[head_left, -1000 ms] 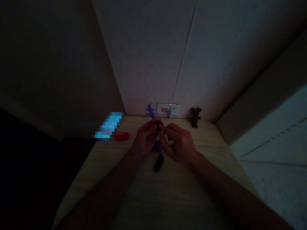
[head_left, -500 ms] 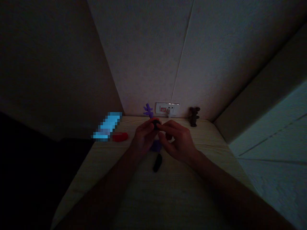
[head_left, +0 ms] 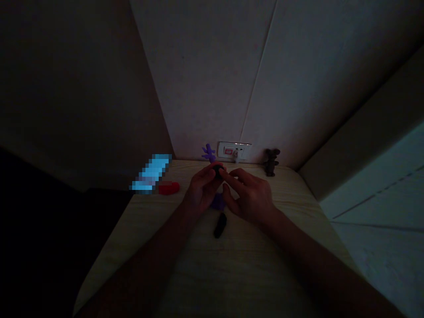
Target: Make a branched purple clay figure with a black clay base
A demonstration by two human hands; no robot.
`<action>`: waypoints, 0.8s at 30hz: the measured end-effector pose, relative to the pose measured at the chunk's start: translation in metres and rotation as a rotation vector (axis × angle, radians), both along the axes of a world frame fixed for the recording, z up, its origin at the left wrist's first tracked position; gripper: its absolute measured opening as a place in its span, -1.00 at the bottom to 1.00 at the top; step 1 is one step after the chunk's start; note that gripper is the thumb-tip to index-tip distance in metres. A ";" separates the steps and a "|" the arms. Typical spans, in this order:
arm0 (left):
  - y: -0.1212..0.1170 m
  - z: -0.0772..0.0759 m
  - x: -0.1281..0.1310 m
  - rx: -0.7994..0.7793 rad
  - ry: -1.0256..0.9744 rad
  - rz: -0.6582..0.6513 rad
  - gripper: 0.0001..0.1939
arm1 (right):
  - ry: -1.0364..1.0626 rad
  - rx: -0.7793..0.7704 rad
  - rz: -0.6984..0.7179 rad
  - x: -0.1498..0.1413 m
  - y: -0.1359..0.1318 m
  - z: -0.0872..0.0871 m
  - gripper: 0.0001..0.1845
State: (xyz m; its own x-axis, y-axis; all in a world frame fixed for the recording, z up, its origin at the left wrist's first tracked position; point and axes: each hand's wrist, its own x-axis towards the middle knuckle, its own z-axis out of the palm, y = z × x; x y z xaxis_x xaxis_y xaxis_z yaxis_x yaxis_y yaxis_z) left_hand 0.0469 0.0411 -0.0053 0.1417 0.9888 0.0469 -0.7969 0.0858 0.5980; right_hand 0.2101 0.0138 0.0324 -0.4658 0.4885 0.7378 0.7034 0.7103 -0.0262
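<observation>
My left hand (head_left: 198, 187) is closed around a small round black piece (head_left: 217, 171), with a bit of red showing at its far edge. What it is made of is hard to tell in the dim light; it looks like modelling clay. The index fingertip of my right hand (head_left: 252, 194) presses on the black piece, while the thumb stays apart below it. Under my hands a purple lump (head_left: 217, 202) lies partly hidden on the wooden tabletop (head_left: 245, 274). Nearer to me is a dark elongated lump (head_left: 220, 225).
A purple branching figure (head_left: 209, 152) stands by the wall, left of a socket panel (head_left: 234, 150) with a plug in it. Farther right stands a small brown bear-like figure (head_left: 271, 162). On the left are a red lump (head_left: 169, 188) and a blurred-out bright screen (head_left: 152, 173).
The view shifts slightly left and back. My hands stay together around the black piece, and my right index finger keeps touching it with only small movements.
</observation>
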 end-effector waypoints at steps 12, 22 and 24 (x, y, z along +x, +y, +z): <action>-0.002 0.003 0.001 0.008 0.023 -0.002 -0.73 | 0.218 -0.255 0.151 -0.007 -0.005 0.002 -0.59; -0.001 0.001 0.003 -0.024 0.054 0.004 -0.78 | -0.021 -0.178 -0.049 -0.004 -0.005 0.011 -0.66; -0.001 0.001 0.003 -0.015 0.053 -0.003 -0.79 | -0.009 -0.171 -0.055 -0.004 -0.006 0.012 -0.68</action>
State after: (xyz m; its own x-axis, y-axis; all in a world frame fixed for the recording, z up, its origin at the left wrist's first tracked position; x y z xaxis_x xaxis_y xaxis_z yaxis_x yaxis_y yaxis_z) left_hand 0.0503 0.0400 -0.0044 0.1465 0.9889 0.0241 -0.7638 0.0976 0.6380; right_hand 0.2062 0.0077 0.0448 -0.4406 0.6317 0.6378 0.7422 0.6561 -0.1370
